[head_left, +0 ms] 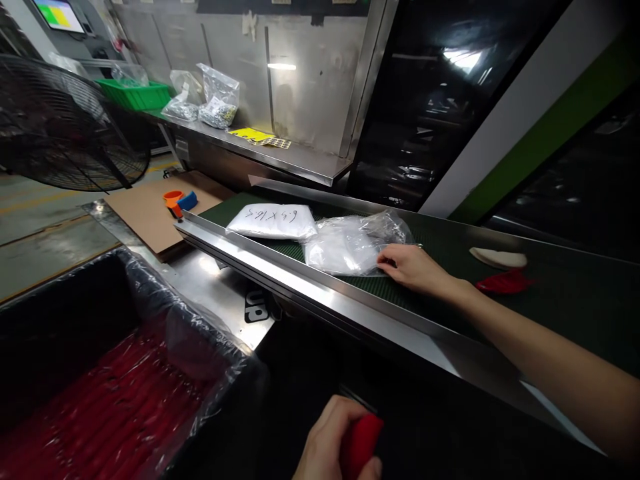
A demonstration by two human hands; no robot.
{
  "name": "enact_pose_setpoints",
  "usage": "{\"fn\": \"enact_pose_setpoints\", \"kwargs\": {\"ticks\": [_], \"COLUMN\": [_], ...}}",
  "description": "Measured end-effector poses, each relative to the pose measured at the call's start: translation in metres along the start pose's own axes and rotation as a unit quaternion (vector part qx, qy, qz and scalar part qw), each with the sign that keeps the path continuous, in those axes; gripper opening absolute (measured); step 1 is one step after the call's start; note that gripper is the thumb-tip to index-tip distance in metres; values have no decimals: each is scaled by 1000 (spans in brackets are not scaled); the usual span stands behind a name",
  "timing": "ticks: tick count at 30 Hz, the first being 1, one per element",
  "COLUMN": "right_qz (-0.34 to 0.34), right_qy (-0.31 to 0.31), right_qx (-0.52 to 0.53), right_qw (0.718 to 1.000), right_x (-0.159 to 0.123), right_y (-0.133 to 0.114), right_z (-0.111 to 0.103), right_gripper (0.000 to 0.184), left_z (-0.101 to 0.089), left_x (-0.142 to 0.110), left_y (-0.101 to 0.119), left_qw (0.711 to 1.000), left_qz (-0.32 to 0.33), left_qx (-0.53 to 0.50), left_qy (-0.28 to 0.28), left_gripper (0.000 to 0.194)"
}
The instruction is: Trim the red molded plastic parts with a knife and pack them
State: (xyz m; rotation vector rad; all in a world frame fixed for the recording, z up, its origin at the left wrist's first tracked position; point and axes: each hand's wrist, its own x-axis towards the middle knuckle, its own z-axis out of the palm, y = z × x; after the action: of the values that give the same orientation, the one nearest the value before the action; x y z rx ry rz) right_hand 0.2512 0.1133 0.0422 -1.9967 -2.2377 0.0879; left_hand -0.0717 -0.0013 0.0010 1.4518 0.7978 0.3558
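At the bottom of the view, my left hand (333, 440) is wrapped round a smooth red object (363, 445); its kind I cannot make out. My right hand (407, 265) reaches over the dark green conveyor belt, thumb and fingers pinched at the near right edge of a clear plastic bag (340, 247) in a loose pile. Left of that pile lies a white pack (273, 222) with handwritten numbers on it. Farther right on the belt are a red wrapped piece (505, 282) and a pale curved piece (499, 257).
A bin lined with clear plastic (200, 320) stands at the lower left, with many red wrapped items inside. Metal rails (300, 273) edge the belt. Beyond are an orange and blue tape dispenser (179, 202) on cardboard, bags of small parts (220, 100) and a fan (65, 127).
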Motion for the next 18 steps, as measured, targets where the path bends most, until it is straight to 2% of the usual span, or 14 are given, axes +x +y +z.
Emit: {"fn": "enact_pose_setpoints", "kwargs": {"ticks": [4, 8, 10, 12, 15, 17, 18], "right_qz": [8, 24, 20, 2, -44, -72, -81], "right_qy": [19, 51, 75, 103, 116, 89, 96], "right_qx": [12, 39, 57, 81, 149, 213, 227], "right_qw": [1000, 998, 995, 991, 981, 970, 966], "right_x": [-4, -17, -26, -37, -58, -73, -79], "right_y": [-6, -13, -24, -46, -91, -118, -127], "right_z": [-6, -16, -22, -28, -31, -26, -20], "right_gripper": [25, 20, 22, 24, 25, 37, 43], "left_z": [-3, -7, -9, -12, -18, -23, -24], "left_x": [0, 6, 9, 13, 19, 24, 26], "left_y": [-1, 13, 20, 26, 33, 41, 46], "left_qw": [999, 988, 981, 978, 975, 969, 967], "left_qz": [-34, -41, -41, -28, 17, 43, 53], "left_qx": [-33, -123, -163, -182, -193, -214, -217], "left_qy": [17, 78, 95, 102, 112, 118, 120], "left_gripper": [27, 20, 21, 26, 38, 53, 59]}}
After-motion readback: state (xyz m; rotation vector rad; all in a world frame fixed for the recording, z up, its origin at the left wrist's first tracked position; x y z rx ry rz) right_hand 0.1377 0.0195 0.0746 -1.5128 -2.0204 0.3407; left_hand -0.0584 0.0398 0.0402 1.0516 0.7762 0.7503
